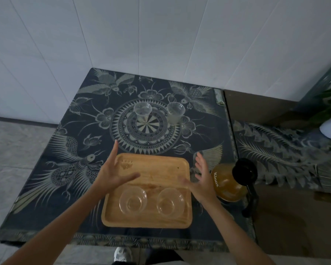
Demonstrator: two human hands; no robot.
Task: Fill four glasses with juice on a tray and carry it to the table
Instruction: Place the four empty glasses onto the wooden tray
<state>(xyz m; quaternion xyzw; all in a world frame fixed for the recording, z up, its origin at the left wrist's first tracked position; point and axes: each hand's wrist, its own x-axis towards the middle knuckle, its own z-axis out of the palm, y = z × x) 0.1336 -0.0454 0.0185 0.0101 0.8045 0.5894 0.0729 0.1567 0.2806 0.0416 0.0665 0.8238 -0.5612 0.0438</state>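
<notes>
**Hands hover over the tray**

Your left hand [111, 174] and right hand [203, 180] are spread, fingers straight, gripping nothing, above the wooden tray [161, 169]. Two glasses [133, 201] sit on it; two more [142, 111] stand farther back on the tabletop [65, 131]. The juice jug [227, 185] stands just right of the tray.

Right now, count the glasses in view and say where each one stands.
4. Two glasses stand on the tray, near left and near right; two stand on the table beyond it, left and right. None seems hidden.

Wooden tray [161, 169] at 6 o'clock, holding two empty clear glasses [133, 201] [170, 202] upright along its near edge. Two more glasses [142, 112] [175, 113] at 12 o'clock. Juice jug [230, 182] at 3 o'clock.
</notes>
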